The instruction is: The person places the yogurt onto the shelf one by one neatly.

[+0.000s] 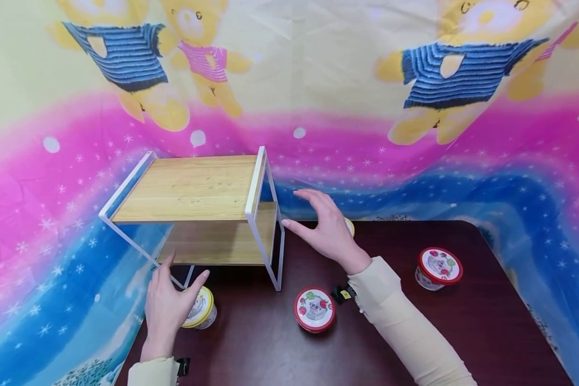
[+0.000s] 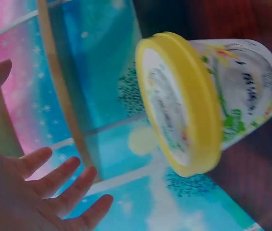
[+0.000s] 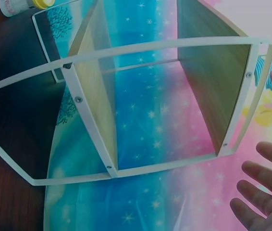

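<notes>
Shelf point(image 1: 188, 187): two wooden boards in a white frame, left of centre in the head view; sits between the two hands, left hand below its lower-left side, right hand off its right side.
Left hand point(image 1: 166, 305): lower left of the head view; fingers extended, thumb spread away, nothing gripped.
Yellow-lidded cup point(image 1: 206, 310): upright, just right of the left hand, partly covered by it. Left wrist view puts it upper right with fingers lower left, clear gap between, so no touch.
Right hand point(image 1: 330, 233): centre, slightly right; thumb and fingers apart and pointing left at the shelf, grasping nothing. Thumb tip comes very near the right-hand frame; from where I stand, can't tell contact. Right wrist view shows the lower fingers off the frame, at the right edge.
Second yellow lid point(image 1: 349, 227): mostly hidden behind the right hand, only an edge showing.
Near red-lidded cup point(image 1: 314, 309): lower centre, below the right hand, well apart from its fingers.
Far red-lidded cup point(image 1: 439, 268): right side of frame, beyond the right forearm.
Table point(image 1: 391, 354): dark reddish brown, under shelf and cups.
Backdrop point(image 1: 318, 155): bears up top, pink and blue bands below.
</notes>
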The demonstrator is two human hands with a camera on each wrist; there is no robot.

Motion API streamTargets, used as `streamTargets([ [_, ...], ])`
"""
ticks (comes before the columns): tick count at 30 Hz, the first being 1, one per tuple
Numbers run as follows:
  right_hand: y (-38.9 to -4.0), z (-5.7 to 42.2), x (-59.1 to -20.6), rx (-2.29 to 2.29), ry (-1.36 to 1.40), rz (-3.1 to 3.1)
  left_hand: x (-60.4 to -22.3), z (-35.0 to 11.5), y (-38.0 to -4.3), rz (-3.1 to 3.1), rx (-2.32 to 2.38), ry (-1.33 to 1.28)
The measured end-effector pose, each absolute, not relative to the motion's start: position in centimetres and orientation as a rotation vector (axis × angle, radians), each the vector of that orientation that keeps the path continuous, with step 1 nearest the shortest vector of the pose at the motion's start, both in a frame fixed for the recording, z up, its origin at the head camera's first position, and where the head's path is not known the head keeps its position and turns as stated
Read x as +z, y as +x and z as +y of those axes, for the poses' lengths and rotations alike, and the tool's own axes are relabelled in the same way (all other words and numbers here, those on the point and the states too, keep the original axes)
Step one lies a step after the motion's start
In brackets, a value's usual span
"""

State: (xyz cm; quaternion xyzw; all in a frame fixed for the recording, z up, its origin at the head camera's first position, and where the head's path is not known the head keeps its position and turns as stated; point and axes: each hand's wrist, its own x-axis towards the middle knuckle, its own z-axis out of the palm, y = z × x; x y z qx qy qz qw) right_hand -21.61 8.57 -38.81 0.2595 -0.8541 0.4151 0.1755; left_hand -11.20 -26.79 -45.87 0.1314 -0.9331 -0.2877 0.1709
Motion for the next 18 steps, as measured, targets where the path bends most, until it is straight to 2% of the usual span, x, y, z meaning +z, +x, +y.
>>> streamTargets([
  [18,-20.5,5.2,-37.7,1.144,0.882,-2.325,-50.3,-29.1,-11.1,-3.034,-0.729,0.613],
])
